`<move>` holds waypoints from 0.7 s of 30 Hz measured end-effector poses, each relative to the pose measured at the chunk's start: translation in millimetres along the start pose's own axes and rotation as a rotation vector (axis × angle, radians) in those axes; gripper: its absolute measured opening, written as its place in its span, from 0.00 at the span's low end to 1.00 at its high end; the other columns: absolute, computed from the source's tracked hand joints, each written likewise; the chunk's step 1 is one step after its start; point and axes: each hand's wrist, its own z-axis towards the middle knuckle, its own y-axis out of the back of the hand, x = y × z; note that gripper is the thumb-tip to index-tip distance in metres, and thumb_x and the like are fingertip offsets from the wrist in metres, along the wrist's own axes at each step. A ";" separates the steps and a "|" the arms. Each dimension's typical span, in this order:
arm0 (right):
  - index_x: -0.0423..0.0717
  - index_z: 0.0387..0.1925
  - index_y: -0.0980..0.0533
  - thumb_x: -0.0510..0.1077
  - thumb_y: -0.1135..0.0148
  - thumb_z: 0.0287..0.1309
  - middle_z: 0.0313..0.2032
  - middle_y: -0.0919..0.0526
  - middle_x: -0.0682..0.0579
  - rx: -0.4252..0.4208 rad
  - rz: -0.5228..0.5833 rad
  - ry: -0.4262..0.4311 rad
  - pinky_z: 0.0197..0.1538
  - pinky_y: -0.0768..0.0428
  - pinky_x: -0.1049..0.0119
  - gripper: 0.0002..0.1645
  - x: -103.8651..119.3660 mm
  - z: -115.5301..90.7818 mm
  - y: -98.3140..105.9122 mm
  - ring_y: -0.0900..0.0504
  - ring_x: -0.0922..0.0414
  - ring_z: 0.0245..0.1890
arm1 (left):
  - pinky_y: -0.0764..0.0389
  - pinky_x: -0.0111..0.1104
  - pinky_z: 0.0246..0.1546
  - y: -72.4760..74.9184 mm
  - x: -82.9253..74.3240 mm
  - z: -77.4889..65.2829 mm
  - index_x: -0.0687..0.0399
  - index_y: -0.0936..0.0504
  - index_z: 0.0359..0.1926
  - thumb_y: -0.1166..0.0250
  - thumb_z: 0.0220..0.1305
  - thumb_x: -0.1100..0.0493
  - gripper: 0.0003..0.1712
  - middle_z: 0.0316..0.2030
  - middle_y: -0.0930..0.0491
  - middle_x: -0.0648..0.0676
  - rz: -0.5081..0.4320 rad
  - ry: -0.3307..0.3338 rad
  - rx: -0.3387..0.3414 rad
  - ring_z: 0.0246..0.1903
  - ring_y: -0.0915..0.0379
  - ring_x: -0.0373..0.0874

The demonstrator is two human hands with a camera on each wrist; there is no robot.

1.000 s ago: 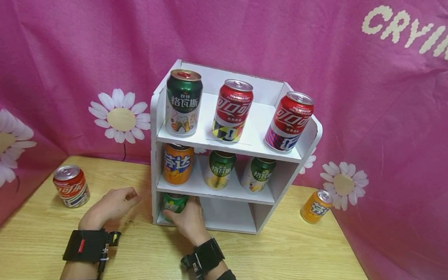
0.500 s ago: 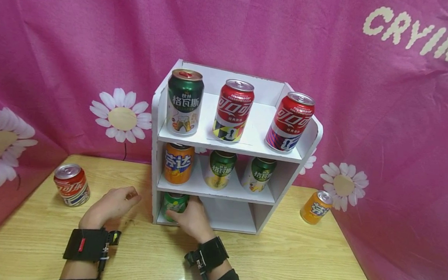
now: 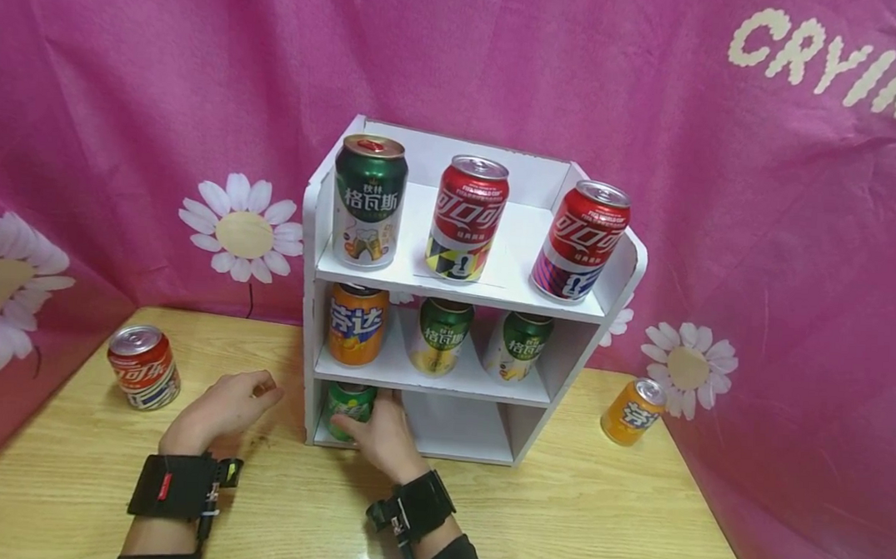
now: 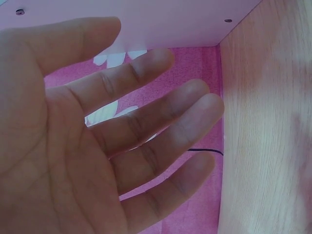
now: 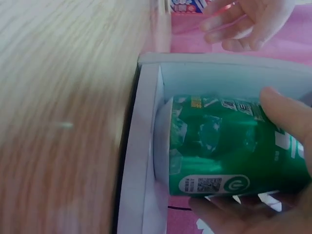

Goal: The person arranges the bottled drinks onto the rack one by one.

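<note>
My right hand (image 3: 389,434) holds a green soda can (image 5: 219,146) upright in the left end of the bottom shelf. In the right wrist view the thumb lies along one side of the can and the fingers along the other, with the can's base at the shelf board. My left hand (image 3: 225,407) hovers over the table, left of the white shelf (image 3: 455,452), its palm bare and its fingers relaxed and slightly bent in the left wrist view (image 4: 73,146). Left of that hand stands a red cola can (image 3: 144,368).
On the middle shelf stand an orange soda can (image 3: 357,326) and two green-and-white cans (image 3: 441,338). The top shelf bears a taller green can (image 3: 369,201) and two red cola cans (image 3: 467,218). A small orange can (image 3: 633,413) is on the table at right. Pink cloth (image 3: 458,55) hangs behind.
The right hand keeps its hold on the green can and its wrist has shifted slightly to the right. The left hand and the other cans stay in place.
</note>
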 end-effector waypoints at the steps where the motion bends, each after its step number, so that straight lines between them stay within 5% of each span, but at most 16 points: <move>1: 0.41 0.66 0.44 0.54 0.29 0.50 0.55 0.30 0.45 0.007 0.005 0.003 0.54 0.27 0.59 0.49 -0.8 0.4 0.9 0.27 0.52 0.52 | 0.25 0.51 0.41 0.1 0.0 0.3 0.67 0.24 0.48 0.48 0.70 0.49 0.23 0.42 0.22 0.64 0.000 0.000 0.001 0.44 0.26 0.58; 21: 0.40 0.63 0.40 0.53 0.28 0.49 0.50 0.27 0.47 -0.030 -0.033 -0.015 0.50 0.25 0.60 0.46 5.7 -1.2 2.0 0.25 0.53 0.48 | 0.25 0.51 0.43 -0.2 -0.6 0.0 0.67 0.25 0.49 0.47 0.70 0.50 0.23 0.43 0.22 0.64 0.004 0.006 0.009 0.45 0.26 0.58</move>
